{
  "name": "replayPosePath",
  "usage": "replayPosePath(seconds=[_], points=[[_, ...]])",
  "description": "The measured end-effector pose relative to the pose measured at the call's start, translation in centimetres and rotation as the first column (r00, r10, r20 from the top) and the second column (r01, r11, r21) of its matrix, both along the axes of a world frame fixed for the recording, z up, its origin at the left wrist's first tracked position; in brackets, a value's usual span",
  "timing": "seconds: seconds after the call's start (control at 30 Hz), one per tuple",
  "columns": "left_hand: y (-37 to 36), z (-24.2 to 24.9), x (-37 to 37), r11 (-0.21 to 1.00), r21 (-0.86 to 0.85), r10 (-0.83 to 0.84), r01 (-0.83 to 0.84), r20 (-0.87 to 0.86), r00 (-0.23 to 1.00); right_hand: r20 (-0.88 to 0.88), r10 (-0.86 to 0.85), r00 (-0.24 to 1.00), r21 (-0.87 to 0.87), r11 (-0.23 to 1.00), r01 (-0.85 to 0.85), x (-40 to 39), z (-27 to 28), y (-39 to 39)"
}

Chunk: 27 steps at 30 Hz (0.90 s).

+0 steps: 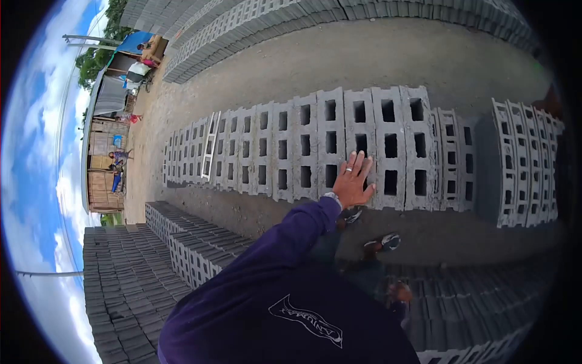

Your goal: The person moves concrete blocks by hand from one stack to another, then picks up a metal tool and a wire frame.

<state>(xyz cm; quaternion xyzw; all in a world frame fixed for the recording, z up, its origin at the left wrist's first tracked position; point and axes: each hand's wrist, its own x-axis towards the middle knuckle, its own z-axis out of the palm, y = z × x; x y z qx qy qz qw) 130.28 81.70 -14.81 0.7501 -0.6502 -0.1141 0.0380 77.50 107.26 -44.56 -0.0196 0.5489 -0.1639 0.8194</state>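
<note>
My left hand (356, 179), with a ring on one finger and a purple sleeve (291, 233) behind it, lies with fingers spread at the lower edge of a long row of grey hollow concrete blocks (312, 145). It appears to touch a block beside a square hole, palm down and holding nothing. My right hand (400, 294) is low, close to my body, dim and blurred; its fingers cannot be made out. A pale frame-like piece (209, 148) with openings lies across the row further along.
Stacked blocks (242, 33) line the far side, and more dark stacks (121, 273) stand near me. Blocks (524, 164) continue at the right. My shoes (388, 242) stand on bare ground. A bamboo-walled shed (103, 164) and people (120, 156) are in the distance.
</note>
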Motion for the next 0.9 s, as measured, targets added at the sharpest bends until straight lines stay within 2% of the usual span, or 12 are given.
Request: replayPosePath(seconds=[0.07,0.1,0.13,0.17,0.27,0.33,0.53,0.6,0.67,0.73,0.8,0.9], points=[[-0.5,-0.6,-0.3,0.996,-0.052,-0.064,0.066,0.041,0.997,-0.554,0.172,0.815,-0.098,0.958,-0.269,9.6,12.7,-7.9],[-0.6,-1.1,-0.7,0.996,-0.042,-0.081,0.084,0.083,0.993,-0.536,0.006,0.844,-0.236,0.959,-0.156,11.0,11.6,-8.2],[-0.5,-1.8,-1.0,0.994,-0.038,-0.094,0.099,0.126,0.988,-0.537,0.041,0.843,-0.188,0.968,-0.166,11.9,10.6,-10.1],[-0.6,-2.3,-1.3,0.994,-0.044,-0.095,0.101,0.122,0.988,-0.599,0.167,0.783,-0.136,0.942,-0.306,12.7,8.7,-11.5],[-0.8,-3.9,-1.7,0.982,-0.072,-0.157,0.173,0.189,0.969,-0.813,0.013,0.582,-0.29,0.857,-0.426,15.1,-3.3,-12.4],[-0.4,-4.8,-2.0,0.971,-0.087,-0.2,0.223,0.22,0.955,-0.878,0.288,0.384,0.074,0.872,-0.484,16.7,-9.2,-15.4],[-0.2,-6.3,-1.0,0.99,-0.029,-0.131,0.141,0.225,0.965,-0.839,0.292,0.459,0.1,0.912,-0.397,19.6,-25.2,-19.8],[-0.4,-7.2,-3.5,0.999,-0.035,0.031,-0.032,-0.041,0.999,-0.929,0.248,0.273,0.084,0.863,-0.498,21.8,-30.7,-19.4],[-0.3,-6.4,-1.2,0.978,-0.016,-0.205,0.21,0.148,0.968,-0.88,0.349,0.323,0.101,0.8,-0.592,22.4,-33.3,-20.2],[-0.6,-7.4,-2.5,0.996,-0.068,-0.061,0.057,-0.063,0.996,-0.944,0.198,0.266,-0.003,0.796,-0.605,23.1,-38.5,-18.3],[-0.8,-5.6,-2.6,0.996,0.021,-0.09,0.087,0.162,0.983,-0.938,0.244,0.244,0.039,0.777,-0.628,23.2,-42.6,-17.7],[-1.2,-3.9,-2.6,0.987,0.001,-0.157,0.162,0.258,0.953,-0.851,-0.055,0.522,-0.328,0.832,-0.448,22.1,-28.7,-20.0]])
